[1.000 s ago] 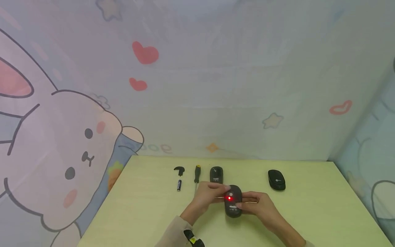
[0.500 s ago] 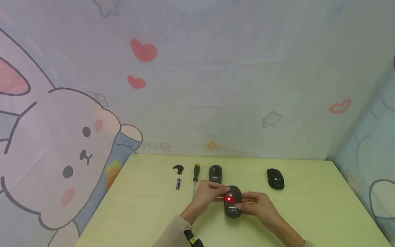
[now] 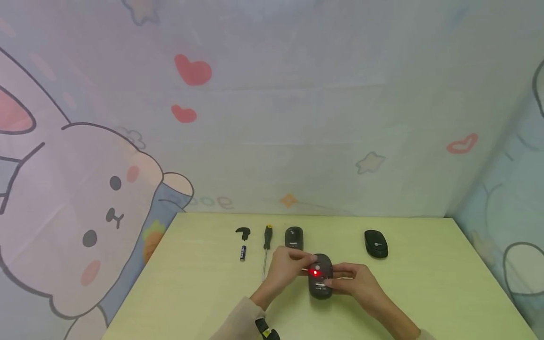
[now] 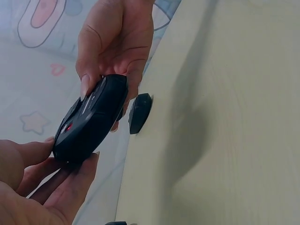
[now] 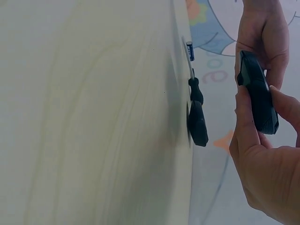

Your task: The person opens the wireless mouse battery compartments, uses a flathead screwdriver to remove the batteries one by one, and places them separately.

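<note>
A black mouse (image 3: 321, 283) is held belly-up just above the yellow-green table (image 3: 204, 283), and a red light (image 3: 316, 272) glows on its underside. My left hand (image 3: 311, 262) grips its far end with thumb and fingers. My right hand (image 3: 330, 279) pinches its near right side. In the left wrist view the mouse (image 4: 91, 119) hangs tilted between my left fingers (image 4: 70, 183) and my right hand (image 4: 117, 42). The right wrist view shows it edge-on (image 5: 258, 96), with my right thumb (image 5: 243, 122) along its side.
At the table's back lie a black cover piece (image 3: 243, 232), a small battery (image 3: 242, 253), a screwdriver (image 3: 267, 243) and a second mouse (image 3: 293, 237). A third mouse (image 3: 376, 243) sits at the back right. Cartoon-print cloth walls (image 3: 106, 189) enclose the table.
Both hands keep the same hold on the mouse. Only the head view has drifted slightly.
</note>
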Demonstrator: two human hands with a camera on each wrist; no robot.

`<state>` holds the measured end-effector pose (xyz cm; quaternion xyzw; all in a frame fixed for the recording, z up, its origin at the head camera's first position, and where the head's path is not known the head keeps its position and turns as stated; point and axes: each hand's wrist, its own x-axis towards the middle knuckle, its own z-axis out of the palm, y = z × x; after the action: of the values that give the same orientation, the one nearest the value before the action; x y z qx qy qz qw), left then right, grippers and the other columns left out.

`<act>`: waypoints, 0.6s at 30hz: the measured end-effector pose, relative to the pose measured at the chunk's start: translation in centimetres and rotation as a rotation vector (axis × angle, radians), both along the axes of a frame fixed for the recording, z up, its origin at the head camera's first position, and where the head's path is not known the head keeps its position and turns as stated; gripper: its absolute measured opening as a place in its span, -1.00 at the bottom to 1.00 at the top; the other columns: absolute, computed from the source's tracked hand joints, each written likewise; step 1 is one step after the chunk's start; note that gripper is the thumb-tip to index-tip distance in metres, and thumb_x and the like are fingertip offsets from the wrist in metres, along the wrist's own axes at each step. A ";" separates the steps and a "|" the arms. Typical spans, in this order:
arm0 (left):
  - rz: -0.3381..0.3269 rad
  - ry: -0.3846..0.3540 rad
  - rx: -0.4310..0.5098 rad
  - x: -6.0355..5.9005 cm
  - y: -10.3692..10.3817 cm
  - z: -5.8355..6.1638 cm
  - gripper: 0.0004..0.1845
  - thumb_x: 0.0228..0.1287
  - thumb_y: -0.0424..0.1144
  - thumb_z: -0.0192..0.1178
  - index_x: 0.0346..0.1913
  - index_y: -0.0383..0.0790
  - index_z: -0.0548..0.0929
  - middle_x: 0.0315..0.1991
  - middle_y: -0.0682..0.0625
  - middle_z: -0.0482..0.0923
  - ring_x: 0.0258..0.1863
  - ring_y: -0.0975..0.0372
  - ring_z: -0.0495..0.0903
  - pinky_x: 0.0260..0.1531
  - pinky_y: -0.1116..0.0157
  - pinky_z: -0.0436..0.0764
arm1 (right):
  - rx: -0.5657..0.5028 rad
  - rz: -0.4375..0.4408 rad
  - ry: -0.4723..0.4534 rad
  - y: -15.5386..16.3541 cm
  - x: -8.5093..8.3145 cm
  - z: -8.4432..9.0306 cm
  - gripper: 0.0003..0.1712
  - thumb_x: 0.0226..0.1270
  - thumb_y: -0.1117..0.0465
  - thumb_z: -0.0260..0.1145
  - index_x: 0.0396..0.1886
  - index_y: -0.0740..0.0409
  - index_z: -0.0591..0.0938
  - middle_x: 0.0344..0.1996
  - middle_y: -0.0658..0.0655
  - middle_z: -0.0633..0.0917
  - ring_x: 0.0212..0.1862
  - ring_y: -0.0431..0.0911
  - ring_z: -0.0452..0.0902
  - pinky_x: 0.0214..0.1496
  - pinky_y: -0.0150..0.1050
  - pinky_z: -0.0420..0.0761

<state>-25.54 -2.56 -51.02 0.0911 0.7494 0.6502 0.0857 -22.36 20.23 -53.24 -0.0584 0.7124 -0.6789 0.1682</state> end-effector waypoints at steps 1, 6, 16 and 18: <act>0.000 0.004 -0.004 0.0 -0.1 0.0 -0.80 0.37 -0.21 0.43 -0.17 -0.31 0.86 -0.24 -0.14 0.85 -0.27 0.16 0.86 -0.22 0.23 0.87 | 0.003 0.003 0.000 0.0 0.0 0.0 -0.32 0.30 0.21 0.55 0.29 0.52 0.56 0.05 0.31 0.80 0.00 -0.03 0.82 0.08 -0.15 0.85; -0.009 0.007 -0.018 0.0 -0.3 0.1 -0.79 0.39 -0.19 0.42 -0.16 -0.30 0.86 -0.22 -0.13 0.85 -0.26 0.16 0.86 -0.19 0.20 0.88 | 0.013 -0.003 0.001 -0.1 0.1 -0.1 -0.33 0.30 0.20 0.55 0.28 0.49 0.58 0.05 0.28 0.80 0.01 -0.03 0.81 0.07 -0.15 0.85; -0.013 -0.022 0.005 -0.2 -0.8 0.0 -0.77 0.42 -0.19 0.39 -0.12 -0.34 0.84 -0.18 -0.17 0.83 -0.25 0.19 0.84 -0.19 0.22 0.87 | 0.013 -0.012 -0.010 -0.4 0.1 0.0 -0.31 0.28 0.20 0.57 0.29 0.50 0.57 0.03 0.27 0.81 -0.01 -0.05 0.81 0.06 -0.16 0.85; -0.012 -0.024 0.011 -0.2 -0.8 0.1 -0.77 0.42 -0.20 0.39 -0.11 -0.35 0.84 -0.18 -0.17 0.83 -0.25 0.19 0.84 -0.19 0.22 0.87 | 0.013 -0.011 -0.007 -0.3 0.1 0.0 -0.31 0.28 0.20 0.57 0.29 0.50 0.57 0.03 0.26 0.81 -0.01 -0.06 0.82 0.06 -0.16 0.85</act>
<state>-25.69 -3.37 -50.96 0.0883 0.7443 0.6547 0.0983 -22.27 19.91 -53.24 -0.0509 0.7164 -0.6755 0.1671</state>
